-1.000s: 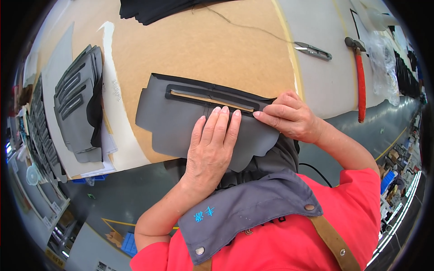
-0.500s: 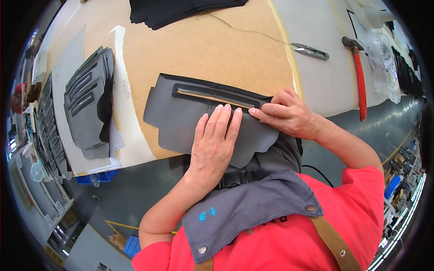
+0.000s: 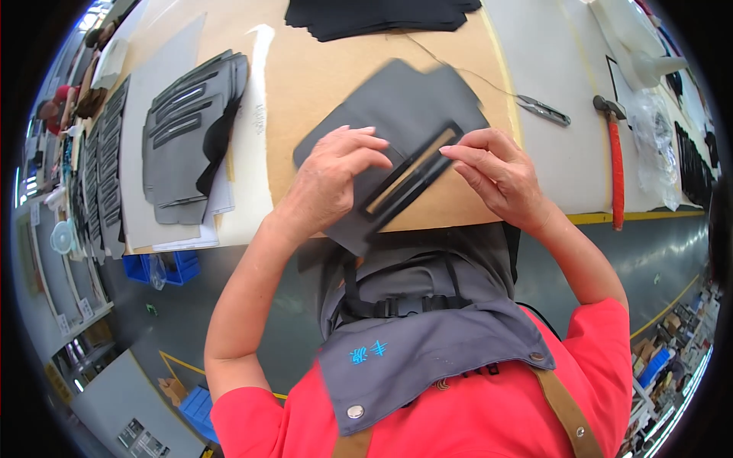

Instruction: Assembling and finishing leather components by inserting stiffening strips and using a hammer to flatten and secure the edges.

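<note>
A grey panel [image 3: 382, 107] of leather-like sheet, with a long black-framed slot, lies turned at a slant over the table's near edge and is blurred by motion. My left hand [image 3: 336, 172] is over its left part, fingers loosely bent and apart, holding nothing that I can see. My right hand [image 3: 492, 168] has thumb and forefinger pinched at the panel's black edge, close to one end of the slot. Through the slot the brown board shows. Where the left fingertips meet the panel, contact cannot be made out.
To the left lies a stack of similar grey panels [image 3: 179, 153], with more pieces [image 3: 103, 168] beyond. Black pieces [image 3: 382, 17] are piled at the far side. On the right are thread snips [image 3: 544, 110], a red-handled hammer [image 3: 615, 164] and a clear plastic bag [image 3: 655, 153].
The grey panel has swung round, its slot now slanting towards the near right. My left hand has lifted from lying flat and moved left. My view has shifted slightly.
</note>
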`<state>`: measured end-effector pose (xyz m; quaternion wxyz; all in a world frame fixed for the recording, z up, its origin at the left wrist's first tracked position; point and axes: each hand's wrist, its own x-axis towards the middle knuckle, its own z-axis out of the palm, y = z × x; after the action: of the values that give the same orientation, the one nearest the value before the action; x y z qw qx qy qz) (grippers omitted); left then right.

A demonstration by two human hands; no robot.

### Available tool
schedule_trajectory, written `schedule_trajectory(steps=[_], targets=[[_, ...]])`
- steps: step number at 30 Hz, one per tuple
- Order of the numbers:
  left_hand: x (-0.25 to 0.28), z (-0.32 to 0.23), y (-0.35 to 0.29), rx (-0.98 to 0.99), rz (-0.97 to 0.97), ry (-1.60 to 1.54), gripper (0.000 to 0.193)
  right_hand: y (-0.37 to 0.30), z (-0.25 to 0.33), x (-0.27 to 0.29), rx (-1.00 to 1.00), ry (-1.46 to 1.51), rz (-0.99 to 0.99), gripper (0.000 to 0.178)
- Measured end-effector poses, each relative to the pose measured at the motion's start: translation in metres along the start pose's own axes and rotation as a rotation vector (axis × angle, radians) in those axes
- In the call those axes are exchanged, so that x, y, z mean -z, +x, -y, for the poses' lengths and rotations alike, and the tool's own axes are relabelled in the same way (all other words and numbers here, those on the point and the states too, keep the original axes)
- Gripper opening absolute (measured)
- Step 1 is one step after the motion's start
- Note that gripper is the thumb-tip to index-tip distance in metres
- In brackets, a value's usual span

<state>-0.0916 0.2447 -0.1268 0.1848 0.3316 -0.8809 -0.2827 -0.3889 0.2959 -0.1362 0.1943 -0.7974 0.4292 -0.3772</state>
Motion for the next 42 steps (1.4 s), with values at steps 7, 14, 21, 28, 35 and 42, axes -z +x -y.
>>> schedule_trajectory(steps=[7, 14, 21, 28, 35, 42], targets=[[0.001, 0.005, -0.029, 0.182, -0.182, 0.137, 0.049, 0.026, 0.012, -0.04, 0.042, -0.034, 0.055, 0.015], [0.006, 0.01, -0.047, 0.067, -0.321, 0.223, 0.047, 0.043, 0.024, -0.084, -0.045, -0.038, 0.107, 0.014], [-0.014, 0.014, -0.071, 0.077, -0.272, 0.291, 0.038, 0.055, 0.032, -0.091, -0.089, -0.138, 0.169, 0.012], [-0.016, 0.014, -0.073, 0.066, -0.276, 0.353, 0.04, 0.065, 0.041, -0.091, -0.087, -0.221, 0.24, 0.014], [-0.019, 0.015, -0.074, 0.065, -0.288, 0.342, 0.042, 0.06, 0.037, -0.101, -0.092, -0.092, 0.143, 0.013], [-0.018, 0.014, -0.073, 0.065, -0.279, 0.342, 0.042, 0.054, 0.031, -0.103, -0.014, -0.091, 0.096, 0.019]])
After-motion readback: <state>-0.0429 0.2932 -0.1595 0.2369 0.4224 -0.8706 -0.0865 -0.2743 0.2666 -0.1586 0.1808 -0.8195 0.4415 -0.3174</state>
